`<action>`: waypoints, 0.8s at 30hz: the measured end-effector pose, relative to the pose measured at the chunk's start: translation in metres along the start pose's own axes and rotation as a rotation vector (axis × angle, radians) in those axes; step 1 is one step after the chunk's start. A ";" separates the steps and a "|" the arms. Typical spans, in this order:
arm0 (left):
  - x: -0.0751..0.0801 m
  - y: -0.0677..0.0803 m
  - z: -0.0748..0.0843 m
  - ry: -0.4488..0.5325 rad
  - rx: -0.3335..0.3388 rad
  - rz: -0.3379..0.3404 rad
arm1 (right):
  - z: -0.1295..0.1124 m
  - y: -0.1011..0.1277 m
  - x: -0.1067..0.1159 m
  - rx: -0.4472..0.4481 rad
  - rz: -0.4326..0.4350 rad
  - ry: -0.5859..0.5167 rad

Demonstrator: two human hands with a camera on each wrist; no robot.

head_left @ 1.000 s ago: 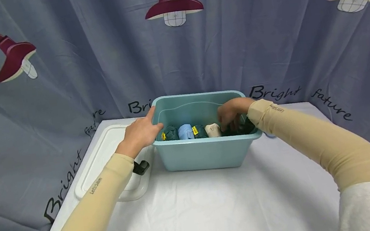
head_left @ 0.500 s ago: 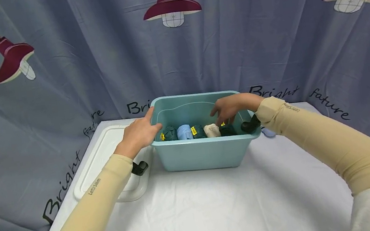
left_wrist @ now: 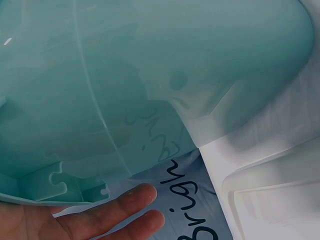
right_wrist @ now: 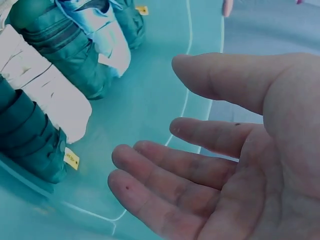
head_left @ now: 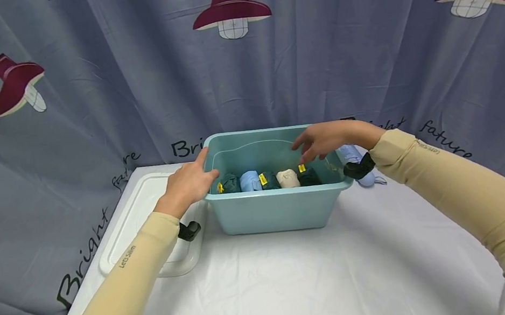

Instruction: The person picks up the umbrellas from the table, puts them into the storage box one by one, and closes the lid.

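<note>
The work in hand looks like lining up rolled bundles, perhaps folded umbrellas, inside the teal bin [head_left: 270,210], and this seems to be a pause between 2 placements. From left to right the row runs: a dark green bundle [head_left: 231,183], a light blue bundle [head_left: 250,180], a 2nd dark green bundle [head_left: 268,181], a cream bundle [head_left: 288,179] and a 3rd dark green bundle [head_left: 309,177] with a yellow tag [right_wrist: 71,160]. All 5 lie side by side, and the row stops short of the bin's right end.

The right hand [head_left: 327,137] hangs over that end, fingers apart and holding nothing. The left hand [head_left: 188,184] is at the left rim, fingers straight and spread, probably steadying the bin.

A further blue bundle [head_left: 351,152] lies on the tabletop [head_left: 291,287], just beside the bin's right side. The next move, as I judge it, calls for the right hand to clear the right rim, grip that bundle and lift it over the wall.

In the head view, a black wrist strap [head_left: 359,167] hides part of the outside bundle, and the bin's front wall hides the lower parts of the row. A white lid [head_left: 140,196] lies at the left, partly under the left forearm. A grey-blue curtain [head_left: 340,57] hangs behind.
</note>
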State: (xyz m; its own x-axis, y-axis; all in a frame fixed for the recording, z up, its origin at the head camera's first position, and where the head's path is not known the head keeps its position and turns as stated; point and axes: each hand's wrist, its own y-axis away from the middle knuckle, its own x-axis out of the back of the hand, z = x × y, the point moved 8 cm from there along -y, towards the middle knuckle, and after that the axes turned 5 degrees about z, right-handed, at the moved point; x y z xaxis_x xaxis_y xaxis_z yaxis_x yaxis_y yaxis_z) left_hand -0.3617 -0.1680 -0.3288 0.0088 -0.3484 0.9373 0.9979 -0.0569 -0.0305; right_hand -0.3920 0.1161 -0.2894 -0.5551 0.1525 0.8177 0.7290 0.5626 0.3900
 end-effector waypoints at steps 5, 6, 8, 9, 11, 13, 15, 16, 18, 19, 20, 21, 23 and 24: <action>0.000 0.000 0.000 0.008 -0.001 0.006 | 0.006 0.009 0.003 0.008 0.038 -0.024; 0.000 0.000 0.000 0.011 0.000 0.007 | 0.007 0.011 0.004 0.012 0.049 -0.026; 0.000 0.000 0.000 0.012 0.001 0.007 | 0.008 0.016 0.006 0.015 0.072 -0.037; 0.000 0.001 0.001 0.011 0.001 0.006 | 0.009 0.019 0.007 0.014 0.085 -0.039; 0.000 0.001 0.000 0.011 0.001 0.004 | 0.009 0.023 0.009 0.019 0.110 -0.041; -0.001 0.001 -0.001 0.012 0.001 0.004 | 0.010 0.028 0.011 0.020 0.131 -0.055; -0.001 0.000 -0.001 0.016 -0.001 0.008 | 0.011 0.033 0.012 0.022 0.150 -0.069; -0.001 0.000 -0.001 0.018 -0.002 0.011 | 0.012 0.035 0.013 0.027 0.159 -0.082; -0.001 0.000 -0.001 0.020 -0.004 0.015 | 0.014 0.038 0.014 0.031 0.176 -0.110; -0.001 0.000 -0.001 0.022 -0.005 0.016 | 0.016 0.040 0.015 0.031 0.188 -0.119; -0.001 0.000 0.000 0.021 -0.007 0.017 | 0.017 0.042 0.015 0.034 0.202 -0.127; -0.001 0.000 0.000 0.021 -0.006 0.017 | 0.018 0.043 0.016 0.039 0.216 -0.135; 0.000 0.000 -0.001 0.019 -0.003 0.016 | 0.021 0.046 0.018 0.044 0.250 -0.144; 0.000 0.001 0.000 0.020 -0.002 0.015 | 0.022 0.048 0.019 0.044 0.267 -0.148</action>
State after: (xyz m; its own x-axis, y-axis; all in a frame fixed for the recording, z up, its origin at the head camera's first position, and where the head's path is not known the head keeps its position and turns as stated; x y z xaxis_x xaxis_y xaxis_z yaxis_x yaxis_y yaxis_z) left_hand -0.3612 -0.1684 -0.3291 0.0222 -0.3676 0.9297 0.9975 -0.0536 -0.0451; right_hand -0.3768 0.1640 -0.2645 -0.4008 0.4150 0.8168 0.8407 0.5208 0.1479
